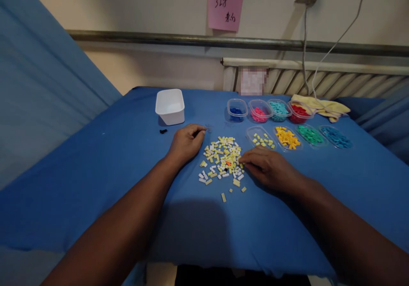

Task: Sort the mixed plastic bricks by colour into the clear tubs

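Note:
A loose pile of small pale yellow and white toy bricks (223, 154) lies spread on the blue cloth, with an orange piece (228, 163) and a black one among them. At the pile's right edge, my right hand (270, 166) is closed, its fingertips pinched on a pale yellow brick (242, 165). My left hand (188, 142) rests on the cloth at the pile's upper left, thumb and forefinger brought together. Small clear pieces (208, 128) lie by its fingertips; what it holds, if anything, cannot be made out. Just beyond my right hand sits a clear tray (250, 133) with several yellow-green bricks.
Behind my left hand stands a white tub (172, 116), a small black piece (163, 131) near it. Clear tubs of dark blue, pink, turquoise and red (299, 112) bricks line the back right, before trays of orange-yellow (287, 137), green and teal bricks. A yellow cloth (322, 106) lies behind.

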A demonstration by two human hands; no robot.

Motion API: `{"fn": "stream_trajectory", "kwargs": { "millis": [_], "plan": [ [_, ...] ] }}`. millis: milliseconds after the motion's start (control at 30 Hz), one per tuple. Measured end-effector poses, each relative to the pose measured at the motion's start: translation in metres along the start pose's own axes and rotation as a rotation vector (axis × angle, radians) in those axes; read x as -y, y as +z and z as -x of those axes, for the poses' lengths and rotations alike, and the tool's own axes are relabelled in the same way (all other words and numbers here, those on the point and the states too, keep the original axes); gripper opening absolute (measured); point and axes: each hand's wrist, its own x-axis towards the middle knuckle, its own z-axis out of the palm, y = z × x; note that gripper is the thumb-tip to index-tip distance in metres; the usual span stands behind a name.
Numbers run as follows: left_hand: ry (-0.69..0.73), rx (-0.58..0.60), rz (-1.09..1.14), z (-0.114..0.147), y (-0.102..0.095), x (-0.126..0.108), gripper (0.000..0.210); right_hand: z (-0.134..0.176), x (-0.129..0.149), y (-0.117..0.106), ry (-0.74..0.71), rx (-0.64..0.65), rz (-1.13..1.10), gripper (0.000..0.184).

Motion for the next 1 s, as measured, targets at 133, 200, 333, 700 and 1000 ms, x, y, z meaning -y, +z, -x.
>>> {"fn": "stream_trajectory", "kwargs": {
  "millis": [133, 200, 333, 700, 1000],
  "plan": [
    [-0.012, 0.012, -0.012, 0.000, -0.001, -0.002, 0.024, 0.001, 0.004, -0.003, 0.066, 0.053, 0.001, 0.025],
    [-0.013, 0.014, -0.012, 0.000, -0.001, -0.003, 0.024, 0.003, 0.006, -0.005, 0.098, 0.062, 0.004, 0.026],
    [-0.017, 0.024, -0.011, 0.001, 0.000, -0.003, 0.024, 0.004, 0.008, -0.006, 0.112, 0.074, -0.001, 0.028],
    [-0.021, 0.044, -0.035, 0.001, 0.000, -0.004, 0.024, 0.001, 0.012, -0.005, 0.082, 0.133, -0.020, 0.024],
    [-0.045, 0.048, -0.006, 0.002, 0.001, -0.004, 0.023, 0.001, 0.017, -0.012, 0.142, 0.178, 0.100, 0.016]
  ]
}}
